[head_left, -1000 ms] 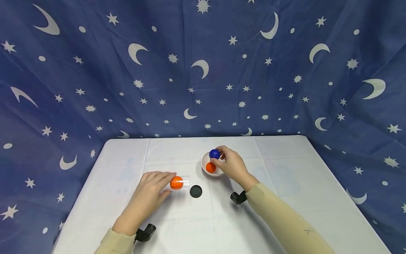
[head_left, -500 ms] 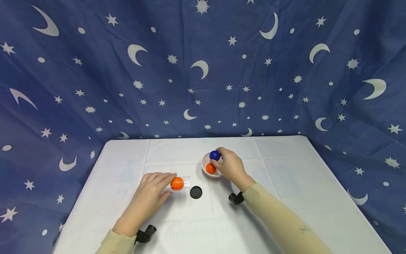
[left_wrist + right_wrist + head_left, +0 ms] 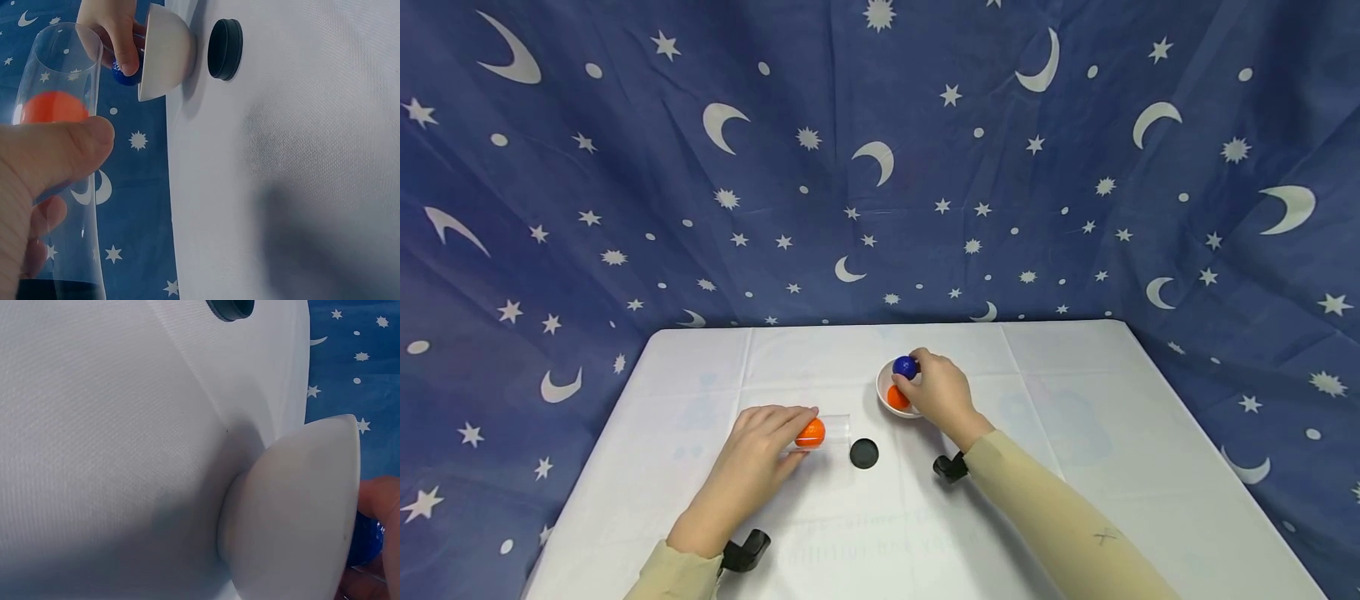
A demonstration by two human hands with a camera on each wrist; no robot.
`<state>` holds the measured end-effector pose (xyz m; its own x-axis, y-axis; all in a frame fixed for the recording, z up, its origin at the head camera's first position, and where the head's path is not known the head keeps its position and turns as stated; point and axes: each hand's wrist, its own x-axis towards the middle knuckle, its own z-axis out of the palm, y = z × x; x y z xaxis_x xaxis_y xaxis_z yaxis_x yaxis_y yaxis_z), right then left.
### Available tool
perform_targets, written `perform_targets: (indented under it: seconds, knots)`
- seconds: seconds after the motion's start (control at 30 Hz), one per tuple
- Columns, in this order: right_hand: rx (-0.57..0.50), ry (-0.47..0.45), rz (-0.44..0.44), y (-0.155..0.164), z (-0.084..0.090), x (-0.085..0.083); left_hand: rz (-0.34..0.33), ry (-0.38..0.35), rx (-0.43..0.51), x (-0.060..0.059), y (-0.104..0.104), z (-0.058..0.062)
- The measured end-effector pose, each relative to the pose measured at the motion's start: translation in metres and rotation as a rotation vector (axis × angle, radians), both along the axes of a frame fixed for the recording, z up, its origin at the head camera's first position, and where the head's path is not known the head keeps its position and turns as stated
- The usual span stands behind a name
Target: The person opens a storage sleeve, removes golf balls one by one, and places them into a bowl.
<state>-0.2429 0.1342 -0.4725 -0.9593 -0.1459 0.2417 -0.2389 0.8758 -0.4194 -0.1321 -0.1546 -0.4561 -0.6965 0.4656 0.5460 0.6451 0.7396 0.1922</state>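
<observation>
Fingers of the right hand pinch a blue ball just above the white bowl at frame centre; left of it, the left hand grips a clear tube lying sideways on the worktop, mouth toward the bowl, orange ball inside

White bowl on tablecloth, blue ball at rim w/ fingertips; black lid top.

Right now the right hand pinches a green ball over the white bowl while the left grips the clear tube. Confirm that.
Not quite: the ball is blue, not green, as the head view shows. The right hand pinches it over the white bowl; the left hand grips the clear tube.
</observation>
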Motion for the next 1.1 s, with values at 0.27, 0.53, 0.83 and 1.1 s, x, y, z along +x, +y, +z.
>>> perform_targets:
  seconds: [0.27,0.53,0.83,1.1]
  knots:
    - [0.011,-0.020,-0.010,-0.0029,-0.0014,-0.0011,-0.003,0.027,0.005,-0.0009,-0.0005,-0.0020]
    - [0.028,-0.031,-0.017,-0.0042,-0.0014,-0.0009,-0.024,0.060,0.022,-0.0018,-0.0011,-0.0028]
    - [0.037,-0.031,-0.025,-0.0044,-0.0039,-0.0018,-0.021,0.061,0.027,-0.0013,-0.0004,-0.0019]
    - [0.075,-0.019,-0.024,-0.0053,-0.0057,-0.0023,-0.019,0.060,0.027,-0.0014,-0.0002,-0.0023]
